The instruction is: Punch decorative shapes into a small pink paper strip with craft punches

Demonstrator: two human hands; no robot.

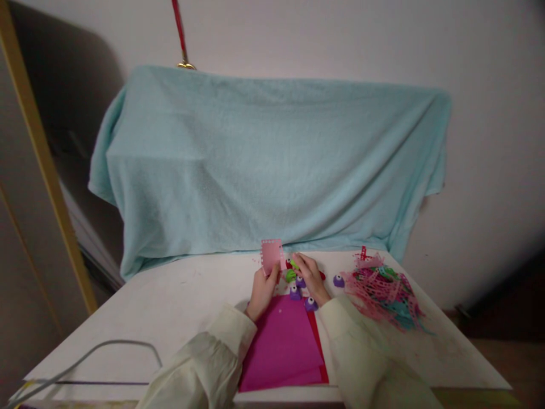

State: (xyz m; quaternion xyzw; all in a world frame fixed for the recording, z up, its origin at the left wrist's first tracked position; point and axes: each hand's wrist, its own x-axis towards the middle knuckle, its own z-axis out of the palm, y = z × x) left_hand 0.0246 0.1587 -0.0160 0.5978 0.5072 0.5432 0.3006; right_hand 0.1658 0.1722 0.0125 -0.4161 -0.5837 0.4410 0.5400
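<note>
My left hand [261, 292] holds up a small pink paper piece [271, 255] with a punched, dotted edge. My right hand [312, 276] rests on a green craft punch [291, 275] right beside the paper. Small purple punches [310, 304] lie close around my right hand, another one [338, 280] a little to its right. Under my forearms lies a stack of magenta paper sheets [284, 346] with a red sheet beneath it.
A pile of punched paper scraps [385, 292] in pink, teal and green sits on the white table [179, 301] at the right. A light blue towel [272, 159] drapes something behind the table. A grey cable [89, 355] loops at front left.
</note>
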